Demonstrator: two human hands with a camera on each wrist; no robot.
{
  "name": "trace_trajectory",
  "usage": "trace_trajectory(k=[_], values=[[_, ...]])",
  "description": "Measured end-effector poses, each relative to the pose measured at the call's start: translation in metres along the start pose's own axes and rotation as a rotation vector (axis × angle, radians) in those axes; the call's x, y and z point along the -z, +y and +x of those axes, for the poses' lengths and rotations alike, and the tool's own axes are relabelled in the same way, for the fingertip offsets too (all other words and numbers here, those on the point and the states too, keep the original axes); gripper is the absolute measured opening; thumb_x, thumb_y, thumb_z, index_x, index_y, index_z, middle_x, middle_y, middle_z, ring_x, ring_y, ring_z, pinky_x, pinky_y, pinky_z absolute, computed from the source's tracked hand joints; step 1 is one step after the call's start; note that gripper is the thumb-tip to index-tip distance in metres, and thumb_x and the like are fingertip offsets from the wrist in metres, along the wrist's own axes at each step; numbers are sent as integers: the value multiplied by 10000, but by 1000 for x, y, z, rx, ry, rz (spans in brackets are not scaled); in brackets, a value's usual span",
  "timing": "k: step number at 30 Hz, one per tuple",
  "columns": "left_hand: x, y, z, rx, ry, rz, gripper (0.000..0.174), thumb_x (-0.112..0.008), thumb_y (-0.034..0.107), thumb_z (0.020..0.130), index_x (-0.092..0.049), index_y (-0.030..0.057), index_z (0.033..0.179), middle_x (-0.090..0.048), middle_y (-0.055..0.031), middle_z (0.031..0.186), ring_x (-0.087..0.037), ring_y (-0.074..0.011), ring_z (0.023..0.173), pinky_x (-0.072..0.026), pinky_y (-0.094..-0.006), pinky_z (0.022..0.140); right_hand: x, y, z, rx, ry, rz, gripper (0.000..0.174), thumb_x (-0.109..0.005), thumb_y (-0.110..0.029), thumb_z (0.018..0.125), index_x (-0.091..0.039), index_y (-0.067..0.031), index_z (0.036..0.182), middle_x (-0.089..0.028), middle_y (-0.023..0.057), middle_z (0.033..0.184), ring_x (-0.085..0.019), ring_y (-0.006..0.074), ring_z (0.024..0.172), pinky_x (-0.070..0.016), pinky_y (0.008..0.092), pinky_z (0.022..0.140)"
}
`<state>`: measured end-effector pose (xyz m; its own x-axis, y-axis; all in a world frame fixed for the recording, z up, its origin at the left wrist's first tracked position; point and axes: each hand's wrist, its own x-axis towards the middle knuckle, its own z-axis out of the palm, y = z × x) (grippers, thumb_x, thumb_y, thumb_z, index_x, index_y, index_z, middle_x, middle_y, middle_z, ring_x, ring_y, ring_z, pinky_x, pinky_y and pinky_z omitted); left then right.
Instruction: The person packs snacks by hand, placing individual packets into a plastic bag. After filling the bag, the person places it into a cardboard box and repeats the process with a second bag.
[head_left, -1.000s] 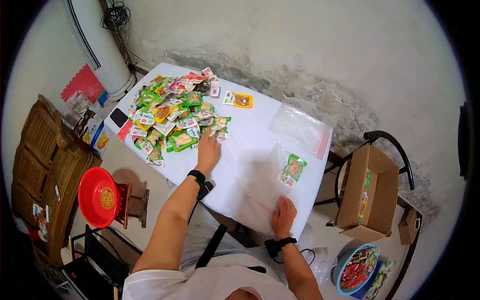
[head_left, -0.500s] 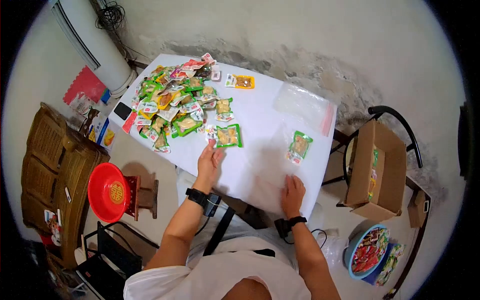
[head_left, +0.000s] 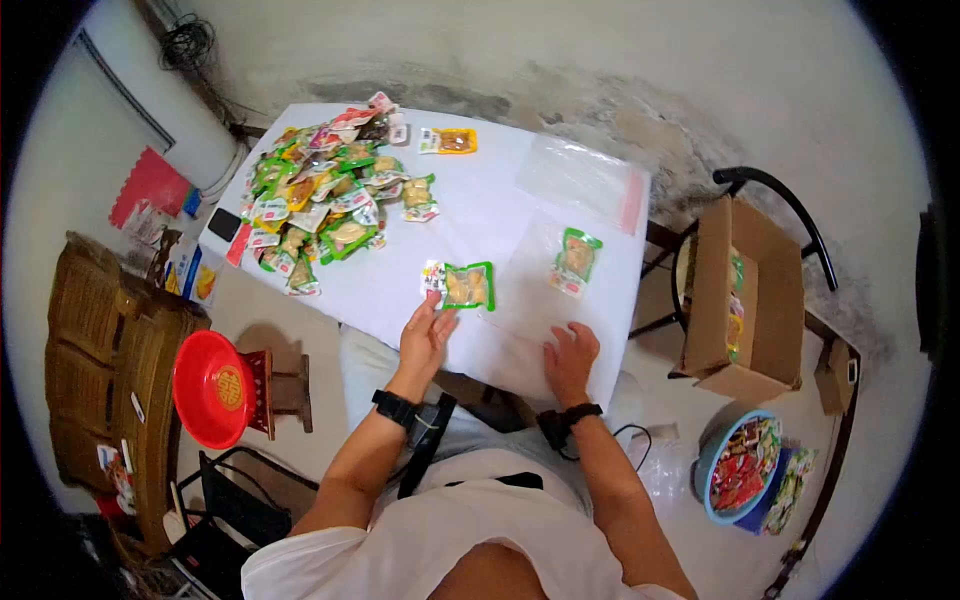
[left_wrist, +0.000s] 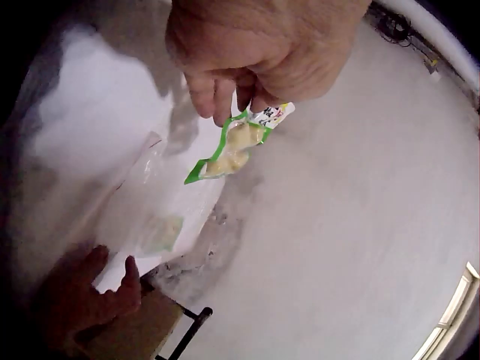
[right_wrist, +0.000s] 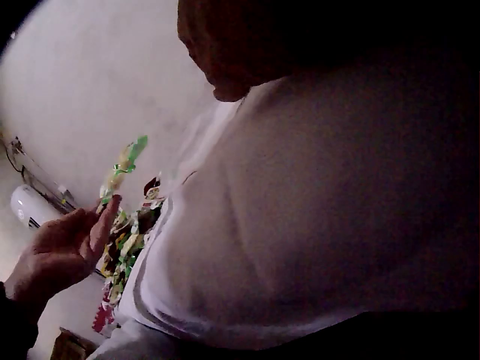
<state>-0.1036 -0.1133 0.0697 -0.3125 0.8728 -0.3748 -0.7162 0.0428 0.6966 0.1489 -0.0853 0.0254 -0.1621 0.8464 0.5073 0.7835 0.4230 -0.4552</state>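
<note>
Between its thumb and fingers, my left hand [head_left: 425, 345] pinches a green-edged snack packet [head_left: 467, 286] by its white printed end. Through the packet's clear window [left_wrist: 236, 146] pale, lumpy food shows in the left wrist view. My right hand [head_left: 573, 362] is at the table's front right, fingers spread, by the near end of a clear plastic bag [head_left: 515, 325]. Inside that bag lies another green-edged packet [head_left: 576, 260]. A large pile of snack packets [head_left: 320, 190] covers the table's left part.
A flat clear bag with a red strip [head_left: 590, 185] and a yellow packet [head_left: 448, 141] lie toward the table's back. A black phone [head_left: 224, 224] is at the left edge. Right of the table stand a cardboard box [head_left: 775, 330] on a chair and a blue basin [head_left: 708, 475] of packets.
My left hand has drawn a green-edged packet out of the pile and carried it right, toward the clear bag. My right hand stays by the bag, its fingers now more spread.
</note>
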Motion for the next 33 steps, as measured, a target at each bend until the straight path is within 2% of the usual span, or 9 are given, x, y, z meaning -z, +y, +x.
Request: trace_trajectory(k=[4, 6, 9, 11, 15, 17, 24, 26, 33], values=[[-4, -19, -40, 49, -80, 43, 401, -425, 216, 979, -413, 17, 1326, -499, -108, 1262, -527, -258, 1094, -425, -379, 959, 2, 4, 0, 25, -29, 48, 189, -661, -124, 728, -605, -104, 907, -535, 92, 970, -488, 295, 1005, -339, 445, 905], [-7, -20, -65, 214, -118, 77, 415, -414, 238, 981, -406, 16, 1332, -452, -97, 1323, -506, -261, 1124, -413, -390, 966, 1, 1, 3, 39, 12, 72, 104, -654, -140, 748, -610, -112, 838, -541, 64, 890, -498, 271, 938, -350, 430, 862], [-4, -28, -87, 423, -169, 108, 431, -412, 263, 981, -402, 23, 1339, -478, -83, 1296, -513, -258, 1115, -419, -384, 951, -1, 1, 4, 4, -34, 78, 89, -650, -150, 759, -613, -111, 831, -542, 73, 894, -498, 273, 937, -354, 426, 832], [-4, -31, -89, 469, -131, 118, 400, -418, 255, 977, -434, 32, 1309, -497, -77, 1273, -520, -257, 1108, -424, -369, 938, -1, 1, 7, -18, -32, 78, 82, -650, -152, 761, -617, -109, 823, -547, 73, 885, -503, 274, 923, -357, 425, 816], [-11, -34, -80, 443, -95, 21, 332, -434, 235, 968, -471, 59, 1246, -468, -43, 1304, -483, -234, 1168, -415, -356, 947, 2, -4, 15, -49, 18, 126, 76, -652, -157, 762, -625, -100, 804, -557, 70, 837, -520, 274, 862, -370, 421, 778], [-19, -37, -77, 408, -81, -85, 392, -447, 231, 962, -421, 38, 1302, -455, -93, 1310, -456, -225, 1201, -408, -328, 954, 3, -5, 17, -44, 43, 134, 74, -652, -155, 760, -625, -99, 800, -556, 66, 820, -523, 272, 846, -374, 418, 768], [-32, -60, -64, 289, -145, -100, 384, -455, 238, 962, -424, 83, 1312, -426, -50, 1349, -422, -208, 1236, -355, -337, 985, 6, -7, 18, -36, 89, 178, 63, -643, -134, 762, -626, -98, 812, -558, 72, 800, -531, 267, 835, -375, 407, 743], [-37, -68, -62, 244, -143, -32, 461, -373, 250, 990, -298, 70, 1408, -321, -40, 1441, -306, -233, 1321, -257, -373, 1066, 3, -4, 18, -50, 105, 177, 64, -638, -133, 766, -625, -96, 817, -557, 74, 799, -531, 269, 833, -374, 408, 745], [-55, -64, -65, 74, -156, 98, 530, -341, 270, 1000, -171, 58, 1455, -198, -74, 1501, -218, -250, 1372, -192, -390, 1099, 13, -4, 21, -70, 98, 170, 72, -625, -137, 782, -616, -89, 834, -562, 86, 802, -535, 277, 825, -371, 414, 764]])
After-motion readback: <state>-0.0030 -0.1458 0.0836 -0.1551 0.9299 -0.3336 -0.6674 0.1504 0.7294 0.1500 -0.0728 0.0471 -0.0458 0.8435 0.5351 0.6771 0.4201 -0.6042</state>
